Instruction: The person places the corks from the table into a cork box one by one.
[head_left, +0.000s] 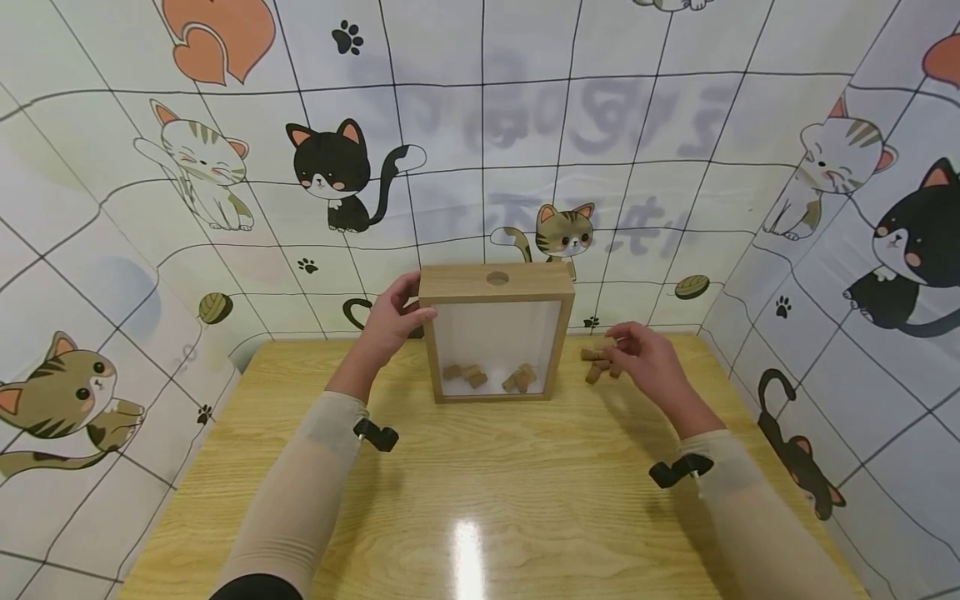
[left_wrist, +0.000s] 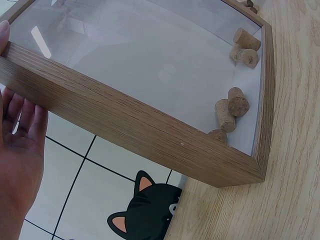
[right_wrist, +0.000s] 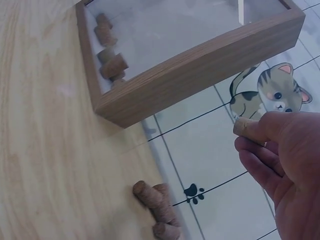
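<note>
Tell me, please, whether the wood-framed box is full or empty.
Neither: a few corks lie along the bottom of the box, bare space above.

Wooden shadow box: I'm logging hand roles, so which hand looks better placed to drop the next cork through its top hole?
Right, I'd judge. The right hand pinches a cork beside the shadow box, near the loose corks; the left hand holds the box's left side.
</note>
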